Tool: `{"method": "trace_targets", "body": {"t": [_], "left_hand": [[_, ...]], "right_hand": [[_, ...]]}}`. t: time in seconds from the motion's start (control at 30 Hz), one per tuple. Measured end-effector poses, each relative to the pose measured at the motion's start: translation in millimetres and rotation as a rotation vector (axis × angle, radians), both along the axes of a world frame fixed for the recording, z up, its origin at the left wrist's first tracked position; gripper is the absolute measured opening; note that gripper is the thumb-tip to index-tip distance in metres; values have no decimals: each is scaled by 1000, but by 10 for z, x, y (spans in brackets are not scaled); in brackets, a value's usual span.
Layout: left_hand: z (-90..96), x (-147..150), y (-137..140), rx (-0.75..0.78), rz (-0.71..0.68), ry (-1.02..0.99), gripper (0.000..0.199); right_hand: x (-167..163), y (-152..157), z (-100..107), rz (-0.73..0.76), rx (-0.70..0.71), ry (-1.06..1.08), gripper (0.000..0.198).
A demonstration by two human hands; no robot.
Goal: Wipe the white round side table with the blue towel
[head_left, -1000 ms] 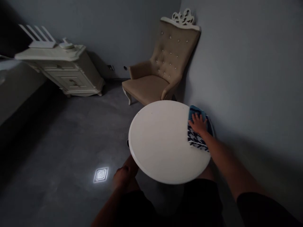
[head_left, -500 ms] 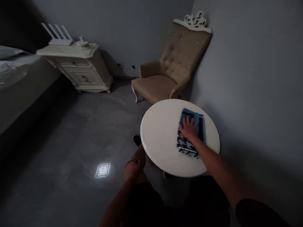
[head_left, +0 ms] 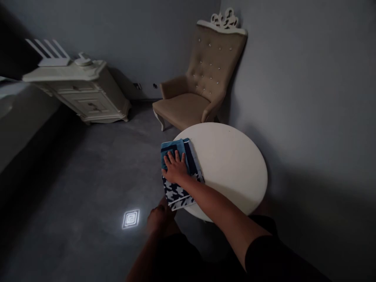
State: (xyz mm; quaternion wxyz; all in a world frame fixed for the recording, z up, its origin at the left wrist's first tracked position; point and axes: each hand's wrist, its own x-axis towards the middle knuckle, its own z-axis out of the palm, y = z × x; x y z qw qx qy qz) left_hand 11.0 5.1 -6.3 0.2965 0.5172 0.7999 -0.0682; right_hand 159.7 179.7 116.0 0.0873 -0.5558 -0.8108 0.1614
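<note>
My right hand (head_left: 175,168) lies flat with fingers spread on a folded cloth (head_left: 176,192), pressing it from above. The cloth is patterned in blue, navy and white houndstooth and looks like a towel. It sits at the left edge of a round white table (head_left: 232,156), and its left side reaches past the rim. My left hand (head_left: 158,219) rests low by my leg, just below the cloth's near corner. Its fingers are dark and partly hidden, so their pose is unclear.
Behind the table stands a tan tufted armchair (head_left: 182,107). A white nightstand (head_left: 88,96) at the back left carries a router (head_left: 54,60) with several antennas. A bed (head_left: 26,121) is at far left. A bright square light patch (head_left: 131,219) shows on the grey floor.
My right hand has slid the cloth leftward across the tabletop, from its right half to the left rim. My left hand stays by my leg. The view has shifted slightly right.
</note>
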Motion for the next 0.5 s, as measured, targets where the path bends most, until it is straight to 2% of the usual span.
{"method": "trace_targets", "body": {"t": [0.07, 0.17, 0.33, 0.5], "left_hand": [[-13, 3, 12, -16, -9, 7, 55], [-52, -14, 24, -37, -26, 11, 64], [-133, -38, 32, -47, -40, 20, 69], [-153, -21, 18, -22, -38, 4, 69]], "right_hand": [[281, 5, 0, -1, 11, -3, 81], [898, 38, -3, -85, 25, -41, 80], [2308, 69, 9, -278, -9, -207, 80], [3727, -112, 25, -515, -62, -410, 79]]}}
